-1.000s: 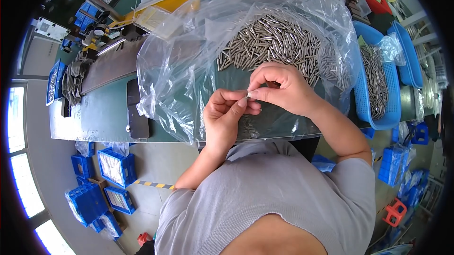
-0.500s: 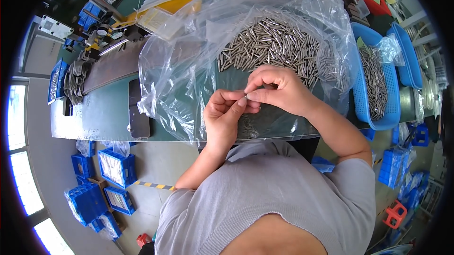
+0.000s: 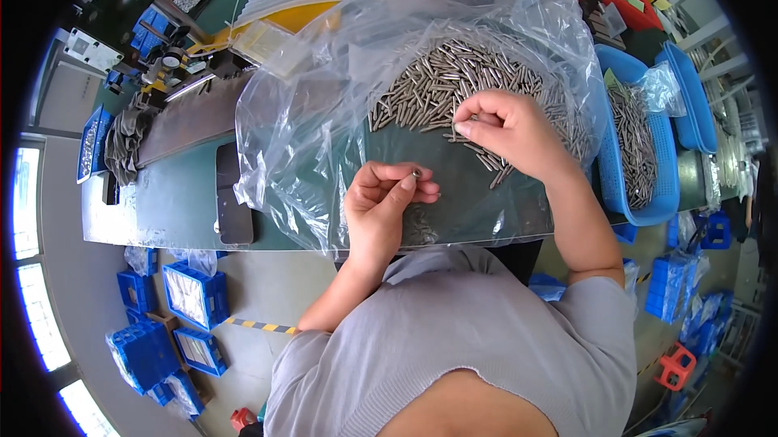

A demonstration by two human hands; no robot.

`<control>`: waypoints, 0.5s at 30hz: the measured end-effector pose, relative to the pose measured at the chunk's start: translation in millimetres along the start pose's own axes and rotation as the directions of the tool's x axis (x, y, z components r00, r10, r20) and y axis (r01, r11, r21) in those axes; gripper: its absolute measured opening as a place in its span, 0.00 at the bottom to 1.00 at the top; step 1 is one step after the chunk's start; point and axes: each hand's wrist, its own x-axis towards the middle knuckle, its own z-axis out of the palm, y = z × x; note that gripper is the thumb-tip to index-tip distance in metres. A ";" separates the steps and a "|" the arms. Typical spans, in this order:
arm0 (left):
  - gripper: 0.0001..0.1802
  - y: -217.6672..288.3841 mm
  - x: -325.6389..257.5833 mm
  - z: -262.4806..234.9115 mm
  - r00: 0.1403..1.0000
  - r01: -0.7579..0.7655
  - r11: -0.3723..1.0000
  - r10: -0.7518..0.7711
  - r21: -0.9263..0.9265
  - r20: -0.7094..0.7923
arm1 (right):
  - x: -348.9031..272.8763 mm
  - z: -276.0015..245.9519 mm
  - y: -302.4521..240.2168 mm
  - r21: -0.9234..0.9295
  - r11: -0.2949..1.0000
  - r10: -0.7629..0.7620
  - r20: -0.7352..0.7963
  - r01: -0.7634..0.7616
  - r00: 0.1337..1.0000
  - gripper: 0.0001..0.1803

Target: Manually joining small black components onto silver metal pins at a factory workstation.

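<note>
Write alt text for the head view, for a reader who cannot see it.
A person's right hand picks at a heap of metal pins on a clear plastic bag over a green table, while the left hand pinches a small metal part. A blue basket of more pins sits to the right.

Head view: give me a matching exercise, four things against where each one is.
Things:
1. left hand
2. right hand
3. blue basket
4. dark flat slab

Places:
A. at the table's front edge, left of the clear bag
B. on the pile of metal pins
C. right of the bag, holding more pins
D. near the body, pinching a small metal piece

Pairs: 1-D, 2-B, 3-C, 4-A
</note>
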 end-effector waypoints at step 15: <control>0.02 -0.4 1.1 -2.3 0.999 0.008 1.000 -0.007 -0.015 0.034 | -0.8 24.3 9.9 -0.479 0.831 -0.231 0.165 0.282 0.959 0.05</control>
